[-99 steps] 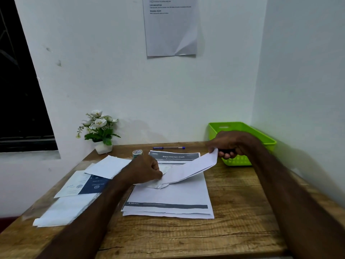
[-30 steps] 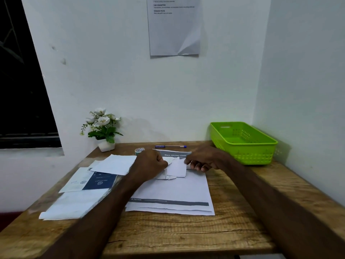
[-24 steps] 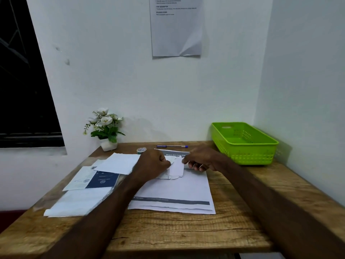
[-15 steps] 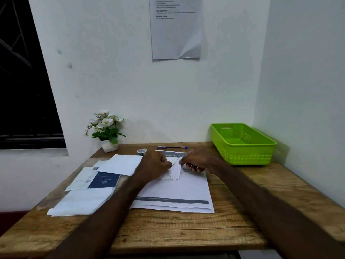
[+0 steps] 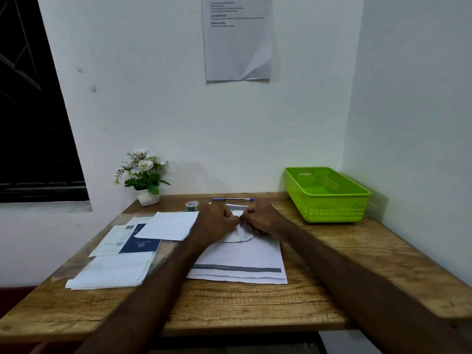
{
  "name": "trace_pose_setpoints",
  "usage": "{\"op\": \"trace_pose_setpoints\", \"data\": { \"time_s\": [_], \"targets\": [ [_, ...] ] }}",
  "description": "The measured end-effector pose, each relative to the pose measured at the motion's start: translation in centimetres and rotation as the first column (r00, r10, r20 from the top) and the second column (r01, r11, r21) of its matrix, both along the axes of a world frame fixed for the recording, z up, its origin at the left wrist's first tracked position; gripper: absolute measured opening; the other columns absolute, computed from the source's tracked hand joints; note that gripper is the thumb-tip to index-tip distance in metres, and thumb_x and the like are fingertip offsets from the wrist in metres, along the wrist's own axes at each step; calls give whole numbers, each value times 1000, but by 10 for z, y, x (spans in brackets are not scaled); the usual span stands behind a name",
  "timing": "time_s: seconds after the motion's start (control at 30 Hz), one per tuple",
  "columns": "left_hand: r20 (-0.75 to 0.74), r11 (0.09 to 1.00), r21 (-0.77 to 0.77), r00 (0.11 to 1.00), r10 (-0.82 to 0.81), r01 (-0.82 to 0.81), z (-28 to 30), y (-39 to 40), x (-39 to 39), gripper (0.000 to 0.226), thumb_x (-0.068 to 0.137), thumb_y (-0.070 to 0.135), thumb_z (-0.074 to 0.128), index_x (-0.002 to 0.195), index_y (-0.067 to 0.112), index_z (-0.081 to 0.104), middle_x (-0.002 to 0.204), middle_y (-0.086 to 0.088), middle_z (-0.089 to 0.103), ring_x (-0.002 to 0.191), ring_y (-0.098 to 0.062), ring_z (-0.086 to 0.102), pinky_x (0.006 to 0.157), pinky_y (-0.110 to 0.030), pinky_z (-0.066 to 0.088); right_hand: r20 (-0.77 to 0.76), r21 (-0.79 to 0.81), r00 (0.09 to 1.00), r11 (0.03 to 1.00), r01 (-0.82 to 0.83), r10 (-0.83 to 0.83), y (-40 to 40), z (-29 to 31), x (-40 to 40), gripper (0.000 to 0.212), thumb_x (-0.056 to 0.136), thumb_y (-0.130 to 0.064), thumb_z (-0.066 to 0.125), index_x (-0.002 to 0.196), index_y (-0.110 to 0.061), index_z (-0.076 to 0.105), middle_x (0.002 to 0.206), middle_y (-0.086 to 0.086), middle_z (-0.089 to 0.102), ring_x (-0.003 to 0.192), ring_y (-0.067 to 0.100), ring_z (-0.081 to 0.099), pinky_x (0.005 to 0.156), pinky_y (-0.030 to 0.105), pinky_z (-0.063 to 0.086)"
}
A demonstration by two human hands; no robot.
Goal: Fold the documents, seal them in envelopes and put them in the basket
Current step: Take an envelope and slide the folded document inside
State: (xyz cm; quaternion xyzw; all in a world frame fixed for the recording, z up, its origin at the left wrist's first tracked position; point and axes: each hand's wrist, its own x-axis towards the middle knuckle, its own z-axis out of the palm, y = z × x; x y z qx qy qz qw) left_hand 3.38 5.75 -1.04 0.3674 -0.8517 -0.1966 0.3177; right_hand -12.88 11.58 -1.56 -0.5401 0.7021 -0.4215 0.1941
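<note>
At the far left of the worktop (image 5: 229, 305), a stack of white sheets (image 5: 112, 273) lies near the front-left edge. Behind it sit a dark-blue booklet (image 5: 140, 245) on a printed leaflet, partly overlapped by a loose white sheet (image 5: 169, 225). A potted flower (image 5: 143, 175) stands at the back against the wall, with a tape roll (image 5: 191, 205) and a pen (image 5: 232, 199) to its right.

The left hand (image 5: 217, 222) and right hand (image 5: 261, 218) meet at the centre, knuckles close together. The fingers of both are curled and appear to be gripping a small folded white paper (image 5: 238, 235) between them. Whether this is a document, an envelope, or one inside the other cannot be told. It is held just above the far end of the document stack (image 5: 240, 264), which lies flat at mid-worktop.

Task progress, as a judgement: early. The green basket (image 5: 328, 195) at the back right shows nothing inside on its visible floor. No sealed envelope is identifiable. Several documents remain unfolded in the central stack, and more sheets wait on the left. Folding or insertion of the current piece appears to be the step in hand; sealing and depositing remain.

Clearance: bare wood lies between the document stack and the basket, giving an unobstructed path to the right. The basket sits close to the right wall and the rear corner, so approach is best from the front or left. The front strip of the worktop is occupied only by the forearms.
</note>
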Motion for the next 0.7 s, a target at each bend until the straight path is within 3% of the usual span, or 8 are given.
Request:
{"op": "trace_pose_setpoints", "data": {
  "time_s": [0.07,0.17,0.23,0.33,0.4,0.5,0.6,0.7],
  "targets": [
    [-21,1000,0,1000,-1,1,-2,2,-3,26,79,19,68,62,1,70,62,-11,69,55,-10,56,63,-39,51,-58,-31,998,999,-31,29,0,-1,0,38,89,-4,66,53,-12,59,42,-5,49,31,1,38,36,16,30],
    [-34,1000,3,999,-2,2,-7,1,-3,27,78,25,69,61,4,69,61,-7,69,58,-19,63,66,-42,55,-112,-7,990,996,-88,87,2,-1,0,27,90,-5,62,65,4,66,51,6,54,34,2,40,39,17,31],
    [-13,1000,16,1000,-9,10,-11,-3,-2,32,81,30,68,62,5,68,61,-7,69,62,-21,66,69,-44,55,-113,4,991,997,-77,77,4,0,-2,22,90,-8,66,73,4,73,51,2,55,34,1,41,39,15,32],
    [26,1000,23,1000,-7,7,-13,-6,0,38,92,39,64,68,10,70,63,-3,70,67,-20,68,70,-41,56,-150,-51,989,999,-6,-2,9,4,-11,28,86,-7,71,59,-13,69,46,-5,55,34,-1,43,42,15,33],
    [46,999,-11,998,41,-41,-11,-9,3,33,94,39,63,73,16,72,69,1,71,73,-19,68,70,-37,53,-236,-68,970,997,36,-51,12,4,-20,31,84,-5,68,53,-12,64,50,6,60,36,1,45,45,21,35],
    [94,989,-94,988,126,-117,-9,-12,14,17,89,39,69,76,27,71,71,10,63,75,-12,62,65,-28,46,-260,-46,964,998,44,-55,18,2,-29,19,81,-3,66,63,0,72,55,13,64,42,11,50,45,21,39],
    [147,989,-106,983,114,-99,-8,-11,21,12,84,42,73,81,30,75,65,16,59,65,-2,57,60,-22,41,-181,12,983,1000,-18,20,20,0,-30,19,83,-1,69,68,-12,75,55,4,64,42,8,51,40,19,39],
    [205,992,-121,977,58,-33,-6,-10,23,14,84,50,73,88,38,79,63,21,56,61,6,52,54,-20,34,-166,11,983,997,-72,73,18,1,-27,7,87,-8,74,87,-10,80,56,0,64,38,3,46,37,17,36]
  ]
}}
